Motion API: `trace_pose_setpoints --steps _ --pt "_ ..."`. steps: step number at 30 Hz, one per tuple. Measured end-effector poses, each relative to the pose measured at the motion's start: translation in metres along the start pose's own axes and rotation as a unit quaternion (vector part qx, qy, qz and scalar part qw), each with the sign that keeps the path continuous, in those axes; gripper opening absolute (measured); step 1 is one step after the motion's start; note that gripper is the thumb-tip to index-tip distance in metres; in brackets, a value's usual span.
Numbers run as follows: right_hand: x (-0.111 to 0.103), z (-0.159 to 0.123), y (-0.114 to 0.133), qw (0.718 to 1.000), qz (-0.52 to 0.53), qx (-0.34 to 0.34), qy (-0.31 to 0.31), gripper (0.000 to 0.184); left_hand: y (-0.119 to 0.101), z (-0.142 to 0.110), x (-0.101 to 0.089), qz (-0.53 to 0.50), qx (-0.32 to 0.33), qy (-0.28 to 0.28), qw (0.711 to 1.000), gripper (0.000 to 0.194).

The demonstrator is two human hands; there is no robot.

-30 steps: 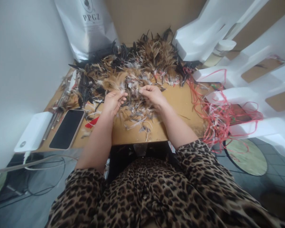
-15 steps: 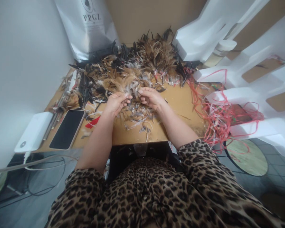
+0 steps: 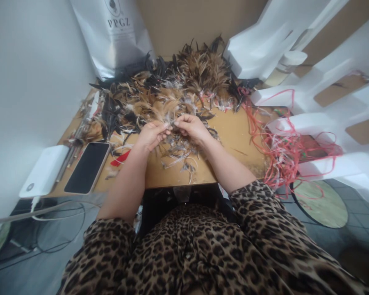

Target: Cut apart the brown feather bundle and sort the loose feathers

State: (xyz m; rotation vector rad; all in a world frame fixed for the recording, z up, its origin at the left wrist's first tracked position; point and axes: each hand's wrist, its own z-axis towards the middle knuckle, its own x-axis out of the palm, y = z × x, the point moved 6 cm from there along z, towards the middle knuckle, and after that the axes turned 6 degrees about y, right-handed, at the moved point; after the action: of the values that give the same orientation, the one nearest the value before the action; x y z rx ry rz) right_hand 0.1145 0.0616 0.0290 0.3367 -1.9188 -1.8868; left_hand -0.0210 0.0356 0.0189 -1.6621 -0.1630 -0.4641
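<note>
A big heap of brown, tan and black feathers [image 3: 172, 86] covers the far half of a small brown table [image 3: 233, 131]. My left hand [image 3: 150, 135] and my right hand [image 3: 192, 128] meet fingertip to fingertip at the heap's near edge. Both are closed in a pinch on a small tuft of feathers [image 3: 171, 121] held between them. Loose pale feather scraps [image 3: 178, 157] lie on the table under my wrists.
A black phone [image 3: 86, 167] and a white power bank [image 3: 44, 176] lie at the table's left front. Tangled red strings [image 3: 283, 151] spill off the right side. White foam pieces [image 3: 310, 61] stand at right, a white bag [image 3: 117, 37] behind. A red scrap [image 3: 120, 158] lies near my left wrist.
My two hands have drawn together, from a small gap apart to fingertips meeting over the feathers. The right hand shifted left and a little away from me.
</note>
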Motion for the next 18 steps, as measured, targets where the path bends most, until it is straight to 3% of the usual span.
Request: trace_pose_setpoints --steps 3,6,15,18 --pt "-0.011 -0.001 0.009 0.997 -0.032 -0.036 -0.066 0.024 0.0 0.001 -0.004 -0.002 0.001 -0.013 1.0 0.017" --pt "-0.019 -0.006 0.022 0.985 -0.07 -0.095 -0.127 0.033 0.0 0.001 -0.005 0.005 -0.003 -0.017 1.0 0.018" --pt "0.005 -0.009 0.025 0.983 -0.161 -0.088 0.025 0.024 -0.002 -0.002 0.0 0.037 0.006 0.011 0.999 0.02" --pt "0.004 -0.008 0.019 0.983 -0.172 -0.052 0.031 0.023 -0.002 -0.002 -0.001 0.042 0.002 -0.003 0.999 0.017"
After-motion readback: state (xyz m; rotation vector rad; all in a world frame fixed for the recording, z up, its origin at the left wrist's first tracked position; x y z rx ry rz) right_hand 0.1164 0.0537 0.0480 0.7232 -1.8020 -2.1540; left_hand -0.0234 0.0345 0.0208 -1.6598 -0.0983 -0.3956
